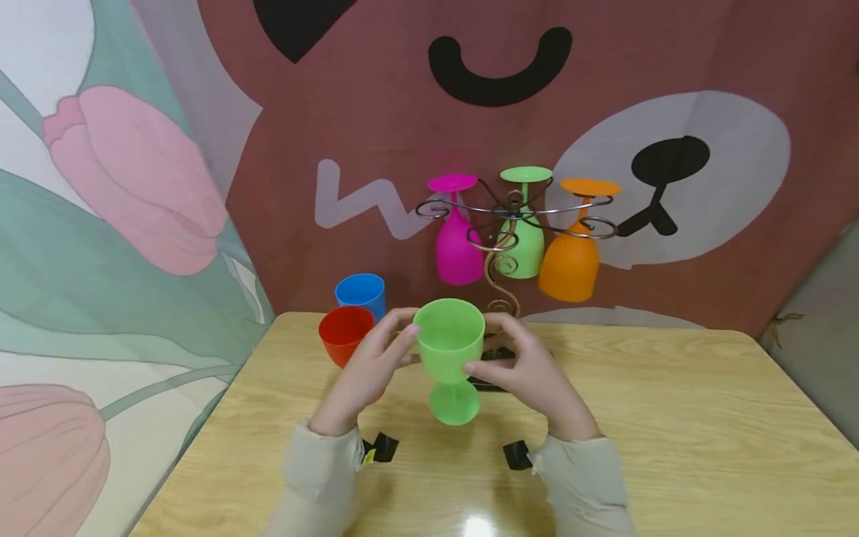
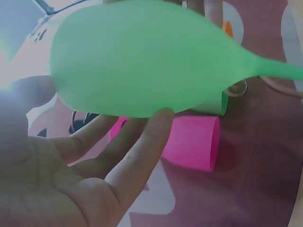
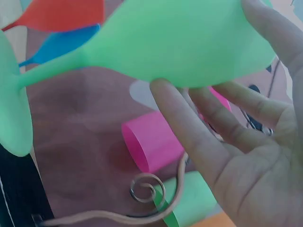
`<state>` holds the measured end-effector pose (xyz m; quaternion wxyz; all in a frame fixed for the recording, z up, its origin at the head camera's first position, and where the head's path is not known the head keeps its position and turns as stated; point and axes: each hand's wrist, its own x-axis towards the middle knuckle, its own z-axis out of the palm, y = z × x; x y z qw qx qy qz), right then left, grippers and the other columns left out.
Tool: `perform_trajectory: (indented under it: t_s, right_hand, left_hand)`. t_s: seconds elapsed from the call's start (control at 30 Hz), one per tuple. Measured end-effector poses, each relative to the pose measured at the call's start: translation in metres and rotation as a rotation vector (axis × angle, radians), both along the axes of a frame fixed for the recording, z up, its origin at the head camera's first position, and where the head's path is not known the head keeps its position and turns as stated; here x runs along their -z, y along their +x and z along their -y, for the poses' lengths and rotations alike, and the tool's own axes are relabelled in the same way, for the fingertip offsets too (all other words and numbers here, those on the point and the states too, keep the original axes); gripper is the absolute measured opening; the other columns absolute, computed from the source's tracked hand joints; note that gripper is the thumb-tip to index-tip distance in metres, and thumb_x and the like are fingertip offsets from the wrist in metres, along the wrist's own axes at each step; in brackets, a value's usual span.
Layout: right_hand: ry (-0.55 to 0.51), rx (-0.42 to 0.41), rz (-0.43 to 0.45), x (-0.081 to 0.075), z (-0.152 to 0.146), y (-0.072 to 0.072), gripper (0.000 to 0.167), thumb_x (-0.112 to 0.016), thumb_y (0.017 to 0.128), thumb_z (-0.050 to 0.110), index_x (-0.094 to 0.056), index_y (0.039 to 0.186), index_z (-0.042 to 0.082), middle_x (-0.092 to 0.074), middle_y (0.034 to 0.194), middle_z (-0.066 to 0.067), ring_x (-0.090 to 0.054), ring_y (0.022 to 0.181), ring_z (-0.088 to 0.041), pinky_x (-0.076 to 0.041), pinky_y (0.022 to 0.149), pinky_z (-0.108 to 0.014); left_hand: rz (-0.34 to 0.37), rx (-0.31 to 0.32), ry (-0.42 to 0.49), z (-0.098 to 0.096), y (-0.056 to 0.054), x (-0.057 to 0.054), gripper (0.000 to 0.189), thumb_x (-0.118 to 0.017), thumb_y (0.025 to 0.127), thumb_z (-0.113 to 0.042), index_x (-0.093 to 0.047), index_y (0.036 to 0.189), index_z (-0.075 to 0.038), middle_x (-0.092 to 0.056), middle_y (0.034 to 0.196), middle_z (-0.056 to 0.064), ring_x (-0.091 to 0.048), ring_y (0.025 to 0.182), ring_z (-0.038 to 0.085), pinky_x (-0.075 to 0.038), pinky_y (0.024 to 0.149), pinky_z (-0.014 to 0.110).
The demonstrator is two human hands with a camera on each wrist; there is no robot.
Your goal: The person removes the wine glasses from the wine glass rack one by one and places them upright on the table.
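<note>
The left hand (image 1: 376,358) and right hand (image 1: 533,369) are holding a green cup (image 1: 448,358)

The green cup is being held upright between them, in front of a curly metal rack (image 1: 514,212). The left hand is pinching one side of its bowl, and the right hand is pinching the other. A pink cup (image 1: 459,253), a second green cup (image 1: 530,257) and an orange cup (image 1: 569,268) are hanging upside down on the rack. On the wooden table (image 1: 684,425), a red cup (image 1: 344,334) is standing near the left hand, with a blue cup (image 1: 365,292) just behind it.
</note>
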<state>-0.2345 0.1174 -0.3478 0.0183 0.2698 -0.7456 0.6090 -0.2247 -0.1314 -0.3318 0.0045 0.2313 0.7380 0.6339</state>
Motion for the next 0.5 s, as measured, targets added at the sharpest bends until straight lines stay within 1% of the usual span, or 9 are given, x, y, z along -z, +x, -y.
perform_trajectory:
  t_s: [0.13,0.2,0.37,0.5]
  right_hand:
    - [0.006,-0.001,0.021,0.000,0.011,0.001,0.058,-0.082,0.085,0.007,-0.056,0.137,0.009,-0.058,0.129,-0.015,-0.063,0.104,-0.032,-0.061,0.082,-0.032]
    - [0.007,-0.008,0.039,0.000,0.017,0.002,0.059,-0.082,0.085,0.008,-0.054,0.138,0.009,-0.056,0.130,-0.015,-0.063,0.106,-0.032,-0.061,0.082,-0.032]
    - [-0.016,-0.002,0.104,0.003,0.032,0.005,0.060,-0.081,0.087,0.011,-0.053,0.140,0.011,-0.053,0.133,-0.015,-0.061,0.110,-0.032,-0.060,0.084,-0.032]
    - [-0.025,0.010,0.128,0.004,0.044,0.008,0.061,-0.082,0.087,0.013,-0.053,0.141,0.014,-0.054,0.132,-0.013,-0.060,0.111,-0.031,-0.059,0.087,-0.032]
  left_hand:
    - [-0.004,-0.018,-0.009,0.012,-0.001,-0.001,0.037,-0.054,0.107,-0.025,-0.055,0.140,-0.010,-0.058,0.133,0.012,-0.063,0.116,0.030,-0.058,0.093,0.041]
    - [-0.005,-0.028,-0.022,0.019,-0.001,-0.002,0.036,-0.056,0.106,-0.024,-0.056,0.140,-0.011,-0.059,0.131,0.011,-0.064,0.115,0.030,-0.057,0.094,0.043]
    - [0.006,-0.032,-0.051,0.035,0.001,-0.006,0.037,-0.056,0.105,-0.024,-0.054,0.140,-0.011,-0.058,0.133,0.011,-0.060,0.121,0.030,-0.054,0.098,0.047]
    - [0.014,-0.021,-0.070,0.047,0.003,-0.009,0.036,-0.055,0.106,-0.024,-0.052,0.140,-0.011,-0.056,0.134,0.011,-0.058,0.122,0.032,-0.055,0.098,0.046]
